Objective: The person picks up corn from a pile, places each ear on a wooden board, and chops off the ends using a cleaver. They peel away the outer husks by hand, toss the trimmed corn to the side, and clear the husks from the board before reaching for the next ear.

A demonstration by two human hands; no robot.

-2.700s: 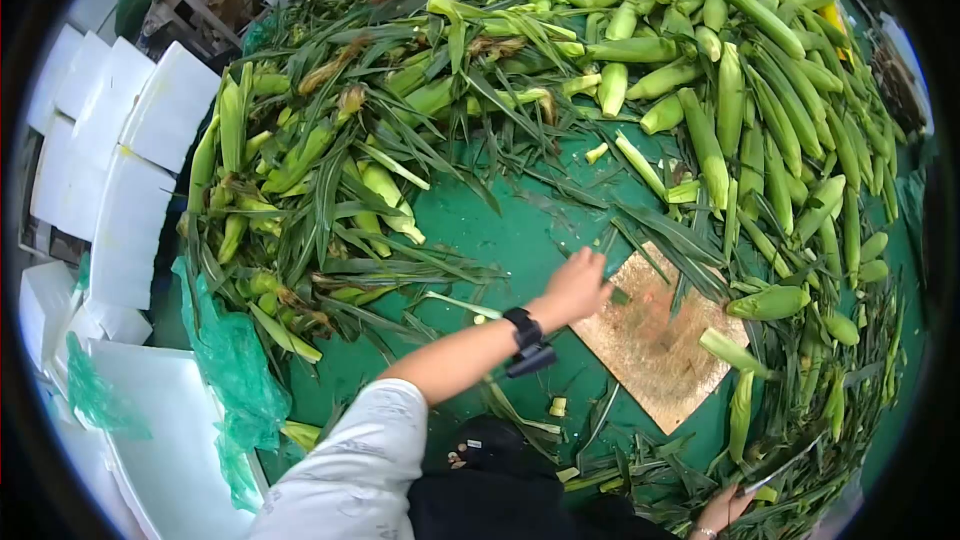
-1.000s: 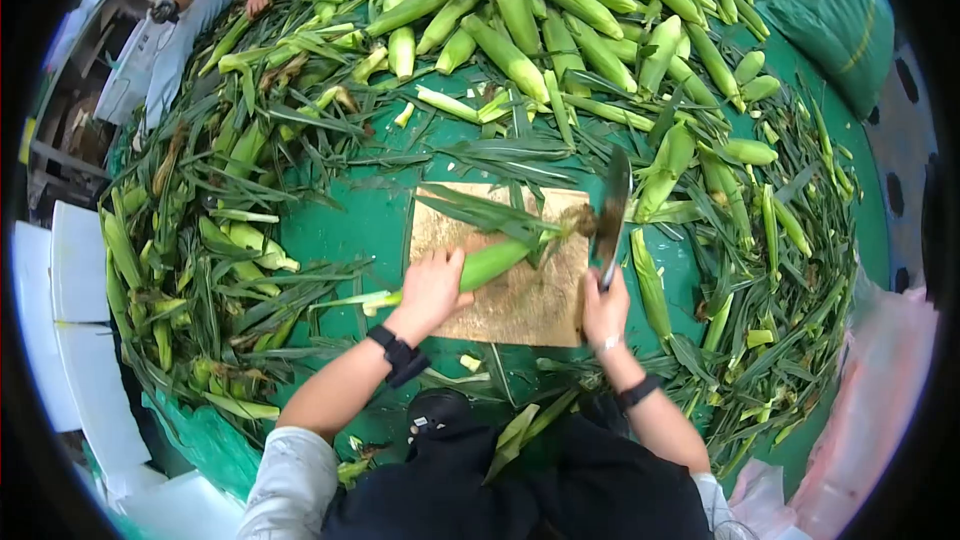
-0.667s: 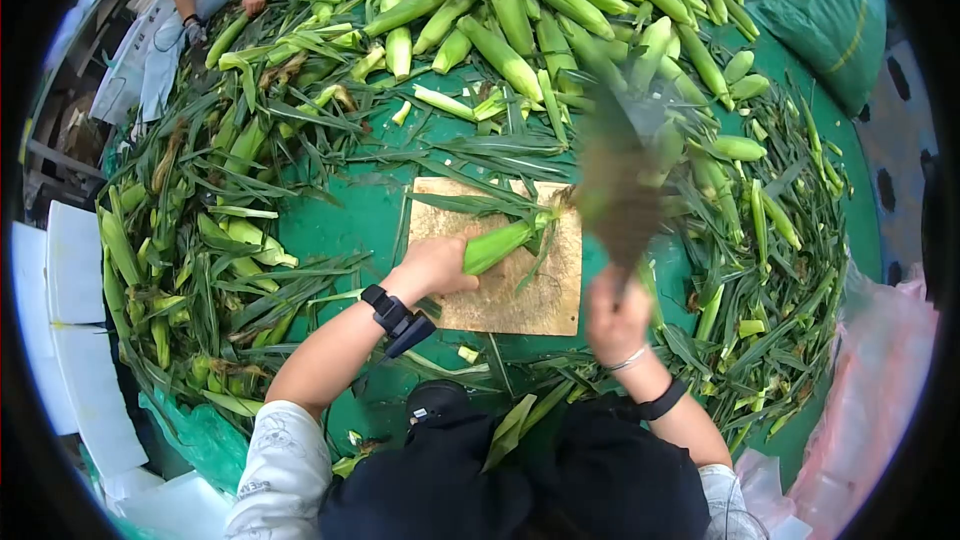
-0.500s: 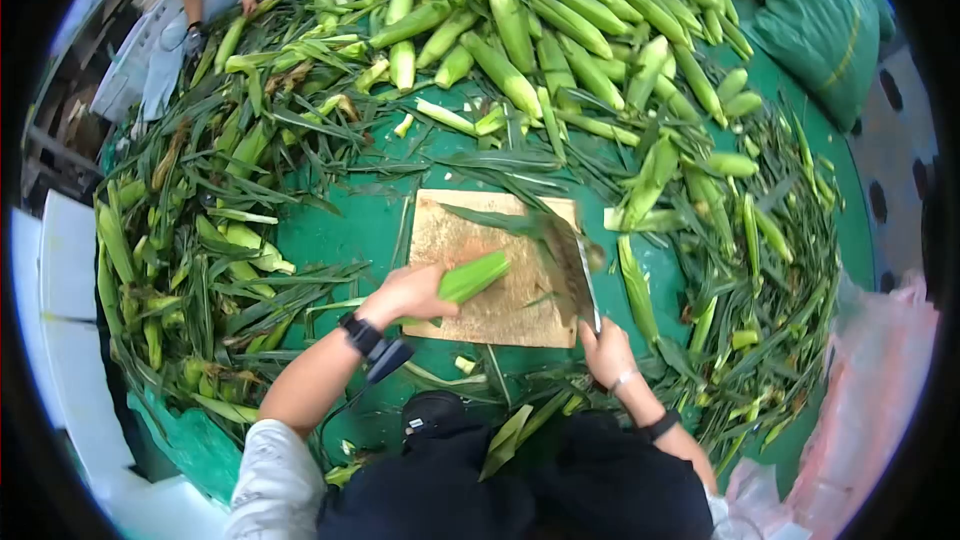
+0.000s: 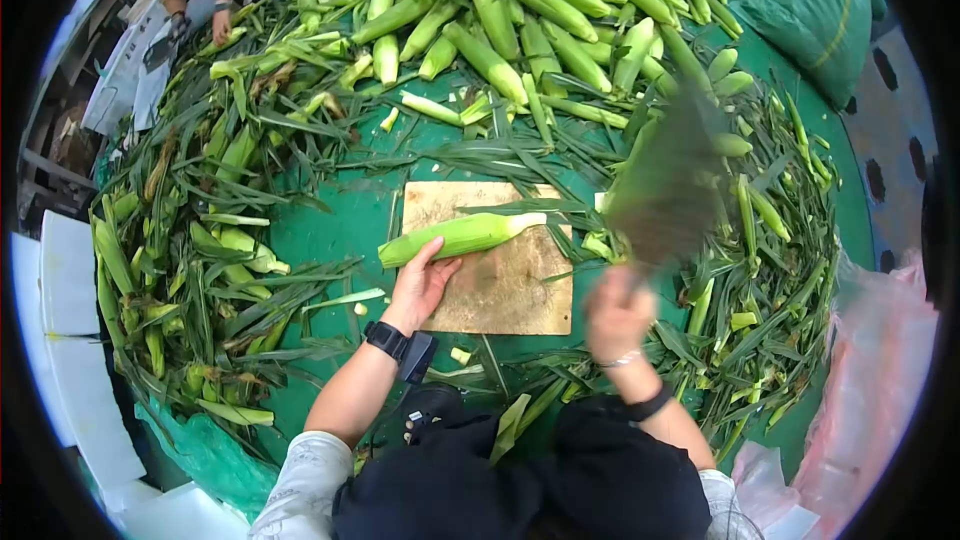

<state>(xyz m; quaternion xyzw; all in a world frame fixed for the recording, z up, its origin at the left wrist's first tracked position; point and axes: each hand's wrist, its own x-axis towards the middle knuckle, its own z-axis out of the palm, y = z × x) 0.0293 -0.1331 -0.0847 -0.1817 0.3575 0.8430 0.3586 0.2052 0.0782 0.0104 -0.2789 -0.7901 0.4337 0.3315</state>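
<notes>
A wooden cutting board (image 5: 500,300) lies on the green ground sheet (image 5: 330,230) in front of me. My left hand (image 5: 425,285) holds a green corn cob (image 5: 460,237) over the board, with its pale stalk end pointing right. The fingers rest against the underside of the husk near its left part. To the right of the board my right hand (image 5: 618,312) is closed round the handle of a large knife (image 5: 665,180). The knife's blade is raised and smeared by motion.
Many husked-in cobs (image 5: 550,0) are heaped at the back. Leaf piles lie left (image 5: 190,240) and right (image 5: 770,310). A green sack (image 5: 815,15) stands back right, pink plastic (image 5: 870,360) lies at the right edge. Another person's hand (image 5: 222,25) is at the back left.
The knife has swung up and right, away from the board. The cob has turned nearly level and shows its stalk end. The other person's arms have shifted slightly.
</notes>
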